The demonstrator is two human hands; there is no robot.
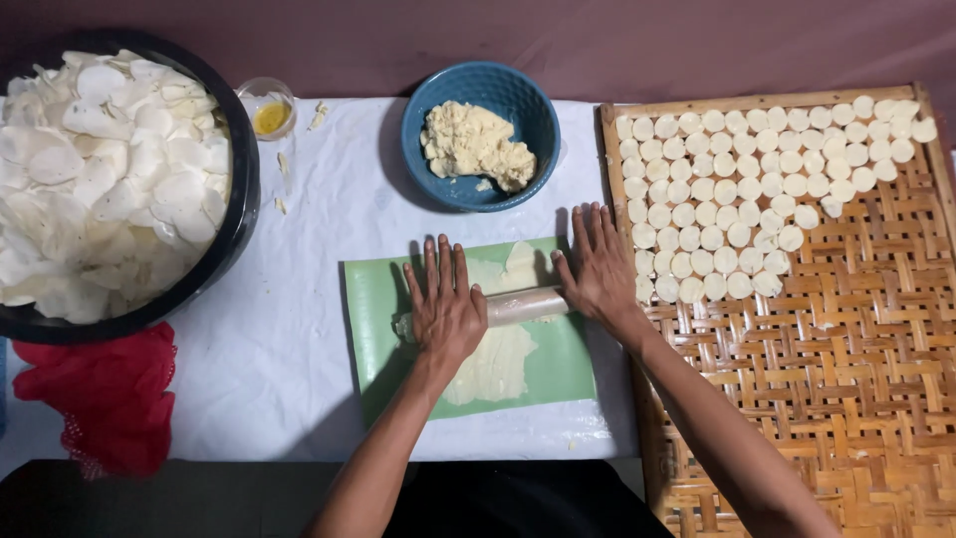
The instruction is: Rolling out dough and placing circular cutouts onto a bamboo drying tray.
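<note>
View from above of a worktop (pixel 299 329) covered with a white sheet. Near the middle lies a green mat (pixel 373 319) with a thin sheet of pale dough (pixel 498 359) spread across it. A slim rolling pin (pixel 523 305), wrapped in clear film, lies crosswise on the dough.

Both hands rest flat on the rolling pin, fingers stretched forward and not curled around it. The left hand (pixel 445 304) presses palm down on the pin's left end, covering it. The right hand (pixel 598 269) presses on the pin's right end, at the mat's right edge, with its fingers reaching toward the bamboo tray.

Behind the mat stands a blue bowl (pixel 528 110) holding a lump of cream-coloured dough (pixel 474 144). To its left is a small clear cup (pixel 268 108) with yellow liquid inside.

At the far left, a large black basin (pixel 239 199) is heaped with thin white chips (pixel 105 179). A red cloth (pixel 105 394) lies just in front of the basin.

On the right, a woven bamboo tray (pixel 856 349) with a wooden frame lies beside the mat. Rows of small white dough rounds (pixel 737 179) cover its far part, touching one another; the near part is bare weave.
</note>
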